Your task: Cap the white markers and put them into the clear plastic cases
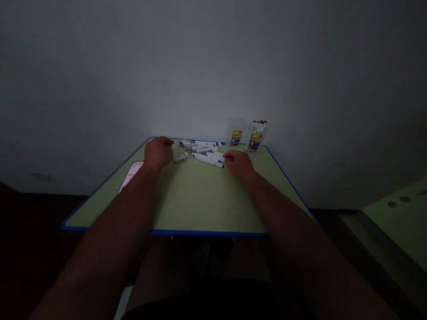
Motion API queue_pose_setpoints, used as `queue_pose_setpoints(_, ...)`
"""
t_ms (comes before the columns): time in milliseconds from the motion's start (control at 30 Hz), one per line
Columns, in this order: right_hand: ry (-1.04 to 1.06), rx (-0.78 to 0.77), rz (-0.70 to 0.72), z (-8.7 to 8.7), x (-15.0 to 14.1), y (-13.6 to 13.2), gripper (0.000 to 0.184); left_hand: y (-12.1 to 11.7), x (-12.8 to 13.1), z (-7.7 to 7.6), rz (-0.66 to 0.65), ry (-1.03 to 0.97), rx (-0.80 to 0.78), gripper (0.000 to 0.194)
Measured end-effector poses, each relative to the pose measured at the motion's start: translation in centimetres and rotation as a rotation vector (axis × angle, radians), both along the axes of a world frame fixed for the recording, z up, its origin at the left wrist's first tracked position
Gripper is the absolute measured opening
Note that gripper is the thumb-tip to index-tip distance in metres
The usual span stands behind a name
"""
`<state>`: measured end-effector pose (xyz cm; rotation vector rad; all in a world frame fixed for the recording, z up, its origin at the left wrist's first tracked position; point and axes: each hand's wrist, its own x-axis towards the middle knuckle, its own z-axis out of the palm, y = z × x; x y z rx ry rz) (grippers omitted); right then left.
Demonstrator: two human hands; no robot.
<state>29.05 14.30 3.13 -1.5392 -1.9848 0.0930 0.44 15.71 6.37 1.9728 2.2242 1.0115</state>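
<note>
Several white markers [207,160] lie in a loose pile at the far side of the small table. At the pile's right side, my right hand [239,163] is closed, its thumb and finger pinched at the end of a white marker [217,155]. My left hand [159,152] is to the left of the pile with its fingers curled together; whether anything is in them is too dark to make out. Between my left hand and the pile lies a short pale object with a reddish end [181,158].
A clear case holding colour-capped markers [256,135] stands at the table's back right, beside another clear case [236,133]. A phone [131,175] lies partly under my left forearm. The green table [203,200] has a blue edge and meets a pale wall [200,66].
</note>
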Motion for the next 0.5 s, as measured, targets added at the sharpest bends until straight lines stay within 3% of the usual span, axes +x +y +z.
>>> queue_pose_setpoints(333, -0.176, -0.063, 0.155, -0.3, -0.9, -0.5, 0.031, 0.0, -1.9, 0.8, 0.124, -0.154, 0.018, 0.031)
queue_pose_setpoints(500, -0.204, -0.06, 0.186, -0.6, -0.8, -0.5, 0.034, 0.4, -2.2, 0.5, 0.114, -0.163, 0.022, 0.031)
